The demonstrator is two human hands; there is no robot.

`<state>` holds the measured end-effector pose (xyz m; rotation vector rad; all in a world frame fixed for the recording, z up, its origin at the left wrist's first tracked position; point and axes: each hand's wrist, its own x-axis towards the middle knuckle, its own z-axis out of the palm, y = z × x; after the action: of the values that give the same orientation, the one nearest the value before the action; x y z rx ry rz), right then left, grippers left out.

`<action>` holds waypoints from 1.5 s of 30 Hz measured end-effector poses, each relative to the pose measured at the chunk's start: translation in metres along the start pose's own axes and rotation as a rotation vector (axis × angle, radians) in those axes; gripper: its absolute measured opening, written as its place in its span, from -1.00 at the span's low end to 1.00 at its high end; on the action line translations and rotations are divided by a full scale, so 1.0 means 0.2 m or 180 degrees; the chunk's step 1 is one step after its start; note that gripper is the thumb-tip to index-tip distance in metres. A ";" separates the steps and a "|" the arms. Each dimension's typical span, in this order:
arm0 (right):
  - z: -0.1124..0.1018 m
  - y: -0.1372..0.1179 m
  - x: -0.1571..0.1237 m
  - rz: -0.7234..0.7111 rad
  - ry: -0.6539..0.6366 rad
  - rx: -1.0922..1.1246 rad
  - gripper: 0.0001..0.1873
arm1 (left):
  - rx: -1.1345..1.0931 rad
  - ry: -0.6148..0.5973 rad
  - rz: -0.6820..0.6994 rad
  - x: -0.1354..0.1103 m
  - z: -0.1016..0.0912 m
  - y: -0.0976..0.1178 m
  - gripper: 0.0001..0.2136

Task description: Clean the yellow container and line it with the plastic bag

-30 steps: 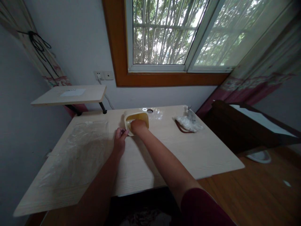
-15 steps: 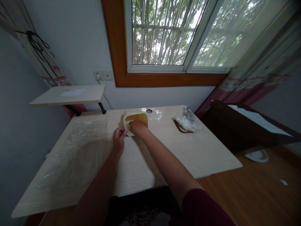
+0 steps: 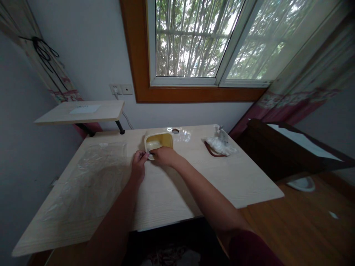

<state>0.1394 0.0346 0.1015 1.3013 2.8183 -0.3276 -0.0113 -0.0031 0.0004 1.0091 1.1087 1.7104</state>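
Note:
A small cream bowl (image 3: 161,139) with a yellow inside stands at the back middle of a pale wooden table (image 3: 172,184). My left hand (image 3: 138,164) rests just left of the bowl, fingers curled in a pinch at its near left rim. My right hand (image 3: 163,156) lies at the bowl's front edge, fingers closed and meeting the left hand's fingertips. Something small and pale seems pinched between the two hands; I cannot make it out.
A clear plastic sheet (image 3: 91,177) covers the table's left part. A white plastic bag (image 3: 220,145) with a dark band lies at the back right. A raised shelf (image 3: 80,111) stands at the far left; a dark cabinet (image 3: 288,147) sits to the right.
My right hand has come out of the bowl and now sits at its front rim beside my left hand. The left hand has shifted slightly toward it.

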 end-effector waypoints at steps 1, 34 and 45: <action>0.00 0.00 -0.03 -0.0044 0.0035 0.0010 -0.61 | -0.0018 -0.0013 -0.0010 0.00 0.00 0.00 -0.73; 0.17 0.19 -0.56 0.0175 0.1231 0.2549 -0.68 | 0.0070 0.0179 -0.0051 -0.02 0.03 0.06 -0.69; 0.18 0.58 -0.74 0.1427 0.2431 0.2303 -0.57 | -0.0076 0.0115 -0.0065 -0.01 0.02 0.06 -0.70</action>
<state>0.3207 -0.0111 0.0607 2.6283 2.8762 -1.1014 -0.0103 -0.0069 0.0117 0.9524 1.1153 1.7277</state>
